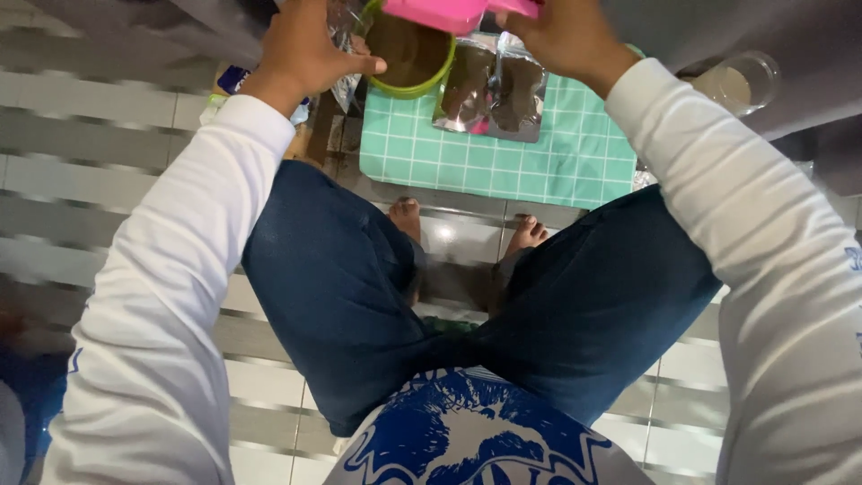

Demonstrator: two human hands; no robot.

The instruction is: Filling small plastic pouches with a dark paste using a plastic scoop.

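Knees in dark blue trousers fill the lower frame, bare feet on grey tiles between them. At upper centre lies a teal grid-patterned mat (503,157) bearing two clear plastic pouches (492,90) of brown contents. At top left the left hand (301,45) closes around the side of a round green-rimmed bowl (409,54) of brown powder; at top right the right hand (561,31) grips a pink plastic container (449,13) over it. Steady bowl and slow tilt would likely prevent spills. A clear cup (741,83) sits at upper right
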